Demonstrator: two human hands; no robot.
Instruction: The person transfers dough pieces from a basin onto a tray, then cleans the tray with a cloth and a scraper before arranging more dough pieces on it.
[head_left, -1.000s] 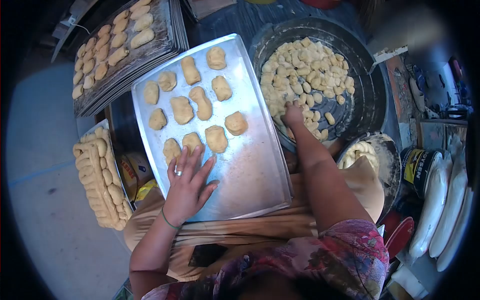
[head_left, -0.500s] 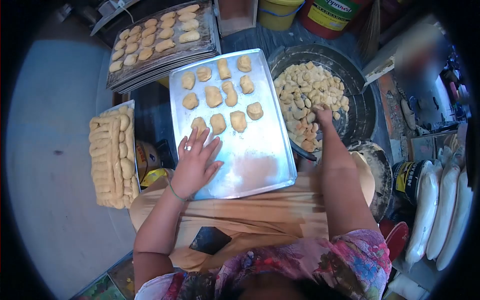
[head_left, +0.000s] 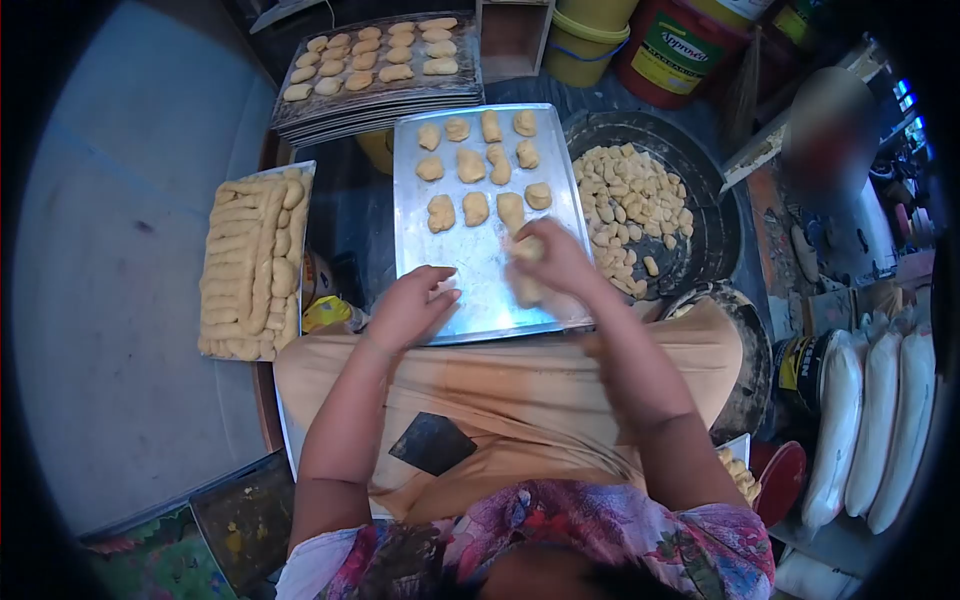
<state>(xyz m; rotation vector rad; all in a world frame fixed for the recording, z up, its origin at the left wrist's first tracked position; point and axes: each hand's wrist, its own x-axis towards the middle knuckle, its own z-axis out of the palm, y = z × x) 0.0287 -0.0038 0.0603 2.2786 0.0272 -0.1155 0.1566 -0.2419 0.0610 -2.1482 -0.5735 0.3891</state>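
A metal baking tray (head_left: 470, 300) rests across my lap, with rows of shaped dough pieces (head_left: 471, 165) on its upper part. My left hand (head_left: 408, 308) is at the tray's lower left edge, fingers apart and holding nothing. Over the tray's right side, my right hand (head_left: 558, 262) is closed around a piece of dough (head_left: 527, 248), partly smeared by motion. To the right, a wide black basin (head_left: 715, 220) holds a heap of small cut dough pieces (head_left: 630, 190).
At the back left, a stack of trays (head_left: 385, 122) carries more shaped dough. A tray of long dough strips (head_left: 255, 265) stands at the left. Behind are a yellow bucket (head_left: 582, 45) and a red margarine tub (head_left: 665, 55). Filled plastic bags (head_left: 870, 430) lie at the right.
My right hand has moved from the basin to the tray, bringing dough. My left hand has drawn back from the dough row to the tray's lower edge. The view has shifted.
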